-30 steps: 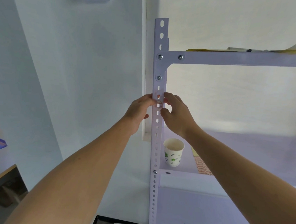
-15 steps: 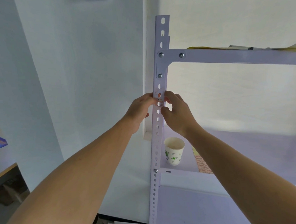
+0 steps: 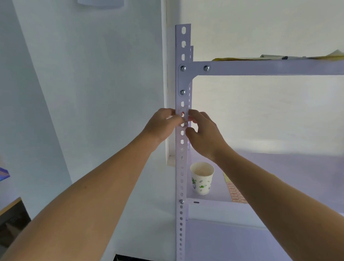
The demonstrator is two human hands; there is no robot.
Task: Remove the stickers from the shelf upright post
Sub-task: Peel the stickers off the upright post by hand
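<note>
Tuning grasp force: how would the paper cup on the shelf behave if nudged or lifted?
The paper cup looks empty, so probably very light and easily slid. Its base is narrower than its rim, so a high push would likely tip it. Paper walls may crush under a firm squeeze.

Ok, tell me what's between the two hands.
The shelf upright post runs between the left hand and right hand, both touching it at a faint reddish sticker patch; head view.
</note>
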